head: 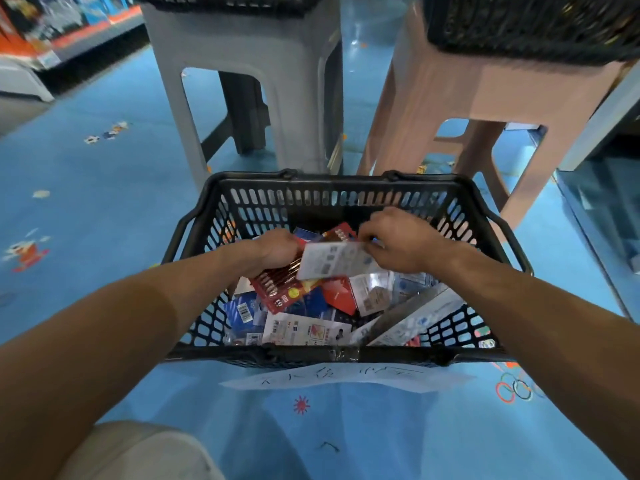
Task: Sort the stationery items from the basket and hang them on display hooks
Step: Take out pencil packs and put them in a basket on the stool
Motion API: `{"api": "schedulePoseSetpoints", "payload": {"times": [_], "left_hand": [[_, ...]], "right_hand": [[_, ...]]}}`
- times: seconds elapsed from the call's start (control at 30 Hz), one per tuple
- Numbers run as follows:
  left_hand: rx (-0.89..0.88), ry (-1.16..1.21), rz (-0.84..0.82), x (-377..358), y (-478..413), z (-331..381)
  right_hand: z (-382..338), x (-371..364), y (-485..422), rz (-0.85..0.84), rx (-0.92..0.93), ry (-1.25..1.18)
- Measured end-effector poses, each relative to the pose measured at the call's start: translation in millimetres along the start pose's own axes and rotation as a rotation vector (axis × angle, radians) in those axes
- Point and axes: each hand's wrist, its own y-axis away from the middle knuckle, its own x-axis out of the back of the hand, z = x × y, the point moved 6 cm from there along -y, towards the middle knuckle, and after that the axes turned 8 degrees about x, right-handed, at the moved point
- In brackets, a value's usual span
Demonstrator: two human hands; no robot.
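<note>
Above basket (346,353): left hand (277,249) grips red packs (284,287), right hand (405,242) pinches white-backed pack (337,261); best grouped like with like, top edges aligned.

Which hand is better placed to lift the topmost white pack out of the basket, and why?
Right. The right hand pinches the white pack at its edge; the left hand is busy gripping the red pack in the basket.
</note>
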Motion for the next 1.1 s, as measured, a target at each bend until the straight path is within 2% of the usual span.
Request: {"api": "schedulePoseSetpoints", "payload": {"times": [0.1,0.17,0.27,0.33,0.4,0.47,0.63,0.7,0.77,0.87,1.0,1.1], "left_hand": [[0.037,0.221,-0.012,3.4,1.3,-3.2],[0.092,0.412,-0.149,-2.6,0.8,-5.9],[0.092,0.583,-0.348,-8.5,0.4,-4.0],[0.057,0.611,-0.425,-9.5,0.7,-0.9],[0.042,0.559,-0.479,-14.8,3.7,0.8],[0.005,0.468,-0.498,-19.2,6.2,1.7],[-0.051,0.397,-0.454,-12.3,6.8,1.3],[-0.053,0.333,-0.395,-7.2,5.2,-0.4],[-0.049,0.267,-0.346,-5.4,2.8,-3.0],[-0.029,0.205,-0.34,-5.9,-1.2,-7.2],[0.03,0.167,-0.364,-10.1,-6.5,-13.2],[0.035,0.109,-0.356,-10.8,-9.7,-15.3]], "right_hand": [[-8.4,22.5,3.8,0.297,0.038,0.06],[-17.2,20.8,3.5,0.348,0.082,0.142],[-19.7,18.9,0.5,0.361,0.076,0.107],[-20.0,15.1,-0.4,0.344,0.076,0.055],[-27.7,3.9,-0.4,0.257,0.125,0.028],[-37.7,-7.1,-0.3,0.194,0.188,0.028],[-37.2,-10.2,1.3,0.186,0.251,0.056],[-33.1,-11.6,2.5,0.128,0.235,-0.017],[-19.8,-17.9,3.6,0.012,0.116,-0.068],[4.5,-34.4,13.5,-0.291,-0.11,-0.023],[9.7,-64.6,38.6,-0.717,-0.221,-0.109],[6.3,-73.3,40.3,-0.779,-0.209,-0.061]]}}
